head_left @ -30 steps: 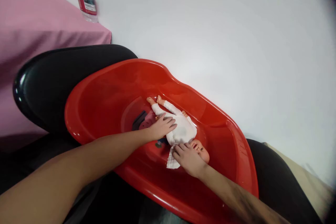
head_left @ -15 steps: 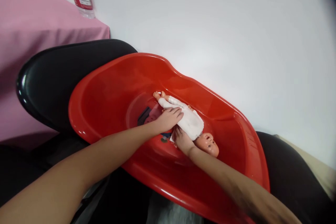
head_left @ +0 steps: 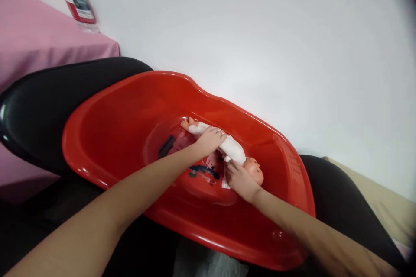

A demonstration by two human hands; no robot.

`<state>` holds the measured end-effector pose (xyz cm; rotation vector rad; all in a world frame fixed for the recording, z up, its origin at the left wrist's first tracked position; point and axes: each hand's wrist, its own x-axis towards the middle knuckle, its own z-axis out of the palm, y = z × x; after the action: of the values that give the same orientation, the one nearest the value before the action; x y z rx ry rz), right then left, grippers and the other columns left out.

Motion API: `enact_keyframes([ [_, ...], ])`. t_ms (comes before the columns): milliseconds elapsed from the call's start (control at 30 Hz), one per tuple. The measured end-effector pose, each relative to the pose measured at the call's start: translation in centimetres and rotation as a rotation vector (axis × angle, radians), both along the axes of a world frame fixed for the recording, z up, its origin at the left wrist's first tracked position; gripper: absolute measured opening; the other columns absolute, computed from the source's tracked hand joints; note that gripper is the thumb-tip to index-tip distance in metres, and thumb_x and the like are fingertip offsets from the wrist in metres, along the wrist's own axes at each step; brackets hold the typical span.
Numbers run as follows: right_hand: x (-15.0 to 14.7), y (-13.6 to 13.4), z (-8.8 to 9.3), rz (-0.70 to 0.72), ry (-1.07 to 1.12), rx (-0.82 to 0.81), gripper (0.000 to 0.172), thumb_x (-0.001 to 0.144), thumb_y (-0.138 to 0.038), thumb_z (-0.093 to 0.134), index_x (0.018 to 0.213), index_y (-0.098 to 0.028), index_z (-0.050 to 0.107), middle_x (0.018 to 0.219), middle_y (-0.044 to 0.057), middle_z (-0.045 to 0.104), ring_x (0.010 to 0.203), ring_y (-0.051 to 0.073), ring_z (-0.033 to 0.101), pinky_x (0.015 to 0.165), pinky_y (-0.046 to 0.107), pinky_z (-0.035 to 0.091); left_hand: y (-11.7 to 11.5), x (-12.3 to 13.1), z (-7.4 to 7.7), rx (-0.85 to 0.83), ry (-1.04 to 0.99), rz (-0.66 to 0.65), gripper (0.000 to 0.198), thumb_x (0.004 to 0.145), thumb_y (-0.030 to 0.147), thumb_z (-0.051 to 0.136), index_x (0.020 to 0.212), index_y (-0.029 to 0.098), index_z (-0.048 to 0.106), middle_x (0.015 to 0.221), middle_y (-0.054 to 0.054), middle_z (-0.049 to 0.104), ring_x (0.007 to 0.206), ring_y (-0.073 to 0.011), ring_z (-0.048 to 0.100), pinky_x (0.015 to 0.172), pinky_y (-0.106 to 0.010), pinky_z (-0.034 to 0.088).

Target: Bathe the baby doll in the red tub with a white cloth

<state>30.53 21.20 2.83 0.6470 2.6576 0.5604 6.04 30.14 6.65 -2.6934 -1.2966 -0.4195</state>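
Observation:
A baby doll (head_left: 233,147) with a white body and bare head, hands and feet lies in the red baby bathtub (head_left: 97,138). It is tipped partly onto its far side, feet to the left and head to the right. My left hand (head_left: 211,140) lies over its middle, fingers wrapped across the torso. Close to the doll's near shoulder, my right hand (head_left: 242,179) is closed with curled fingers. White material, seemingly a small cloth (head_left: 225,184), shows at both edges of that hand. My right fingertips are partly hidden.
A printed picture (head_left: 204,172) covers the tub's floor. Black chair seats (head_left: 48,104) (head_left: 338,199) are under both ends of the tub. A clear bottle (head_left: 79,8) stands on a pink-covered table (head_left: 32,26) at the upper left. A white wall (head_left: 247,30) rises behind.
The doll has rolled from its back towards its far side, its face turning away. My right hand has shifted along its near side towards the head. The view has swung slightly right.

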Motion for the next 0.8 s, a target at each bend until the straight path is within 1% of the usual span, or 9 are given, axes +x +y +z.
enact_keyframes([
  [133, 1.2, -0.3, 1.2, -0.091, 0.066, 0.084, 0.037, 0.107, -0.002, 0.064, 0.127, -0.013, 0.093, 0.139, 0.021, 0.088, 0.142, 0.038, 0.074, 0.136, 0.054, 0.053, 1.4, 1.3, 1.7, -0.011, -0.008, 0.068, 0.028, 0.119, 0.014, 0.063, 0.144, 0.011, 0.075, 0.142, -0.018, 0.082, 0.133, -0.0359, 0.076, 0.108, -0.051, 0.055],
  [233, 0.4, -1.3, 1.4, -0.093, 0.064, 0.111, 0.034, 0.11, -0.002, 0.063, 0.119, -0.013, 0.093, 0.129, 0.02, 0.089, 0.124, 0.035, 0.079, 0.125, 0.053, 0.061, 1.9, 1.3, 1.1, 0.02, -0.05, 0.084, 0.025, 0.117, 0.014, 0.066, 0.141, 0.013, 0.075, 0.142, -0.017, 0.082, 0.133, -0.0348, 0.074, 0.108, -0.048, 0.053],
  [333, -3.1, -1.3, 0.6, 0.018, 0.091, 0.063, 0.033, 0.115, -0.006, 0.061, 0.131, -0.012, 0.089, 0.132, 0.018, 0.089, 0.13, 0.033, 0.077, 0.13, 0.055, 0.059, 2.0, 0.6, -0.1, 0.022, -0.078, 0.085, 0.025, 0.12, 0.014, 0.061, 0.14, 0.013, 0.076, 0.145, -0.016, 0.081, 0.138, -0.0339, 0.072, 0.113, -0.048, 0.052],
  [400, -6.3, 0.1, -0.2, 0.099, 0.08, -0.004, 0.033, 0.117, -0.009, 0.06, 0.134, -0.011, 0.088, 0.137, 0.02, 0.087, 0.14, 0.034, 0.075, 0.137, 0.058, 0.053, 1.9, 0.2, -0.7, 0.022, -0.079, 0.083, 0.027, 0.122, 0.016, 0.059, 0.142, 0.012, 0.076, 0.148, -0.017, 0.08, 0.142, -0.0348, 0.07, 0.116, -0.049, 0.051],
  [467, -9.4, 2.5, -1.3, 0.108, 0.038, -0.064, 0.035, 0.118, -0.011, 0.059, 0.139, -0.009, 0.087, 0.148, 0.023, 0.084, 0.149, 0.035, 0.072, 0.142, 0.058, 0.049, 1.8, 0.0, -1.0, 0.027, -0.076, 0.083, 0.028, 0.122, 0.017, 0.058, 0.143, 0.012, 0.076, 0.148, -0.017, 0.08, 0.143, -0.0357, 0.069, 0.115, -0.05, 0.052],
  [567, -12.0, 6.4, -3.0, -0.129, -0.018, -0.072, 0.05, 0.113, -0.001, 0.05, 0.152, -0.003, 0.081, 0.162, 0.025, 0.077, 0.164, 0.036, 0.064, 0.143, 0.054, 0.044, 1.6, -0.3, -1.3, 0.023, -0.093, 0.092, 0.027, 0.122, 0.016, 0.058, 0.142, 0.014, 0.077, 0.145, -0.017, 0.081, 0.14, -0.0347, 0.07, 0.112, -0.049, 0.052],
  [667, -11.0, 7.7, -5.2, -0.311, -0.002, -0.06, 0.056, 0.11, 0.002, 0.044, 0.156, 0.004, 0.076, 0.169, 0.03, 0.07, 0.172, 0.038, 0.056, 0.146, 0.054, 0.035, 1.4, -0.4, -1.6, 0.011, -0.116, 0.102, 0.029, 0.122, 0.015, 0.057, 0.143, 0.014, 0.077, 0.147, -0.017, 0.081, 0.141, -0.0348, 0.07, 0.11, -0.049, 0.053],
  [733, -8.7, 6.5, -6.9, -0.362, 0.046, -0.07, 0.054, 0.107, 0.0, 0.051, 0.154, 0.005, 0.077, 0.169, 0.033, 0.068, 0.17, 0.042, 0.057, 0.147, 0.058, 0.035, 1.3, -0.4, -1.7, 0.01, -0.119, 0.089, 0.031, 0.122, 0.014, 0.056, 0.145, 0.014, 0.076, 0.148, -0.017, 0.08, 0.141, -0.0353, 0.07, 0.11, -0.05, 0.053],
  [800, -5.7, 4.1, -8.2, -0.399, 0.095, -0.105, 0.05, 0.102, 0.004, 0.054, 0.141, 0.003, 0.085, 0.152, 0.033, 0.08, 0.161, 0.048, 0.067, 0.145, 0.065, 0.04, 1.2, -0.3, -1.7, 0.002, -0.117, 0.079, 0.032, 0.122, 0.013, 0.055, 0.146, 0.014, 0.076, 0.148, -0.017, 0.081, 0.14, -0.0353, 0.07, 0.108, -0.05, 0.053],
])
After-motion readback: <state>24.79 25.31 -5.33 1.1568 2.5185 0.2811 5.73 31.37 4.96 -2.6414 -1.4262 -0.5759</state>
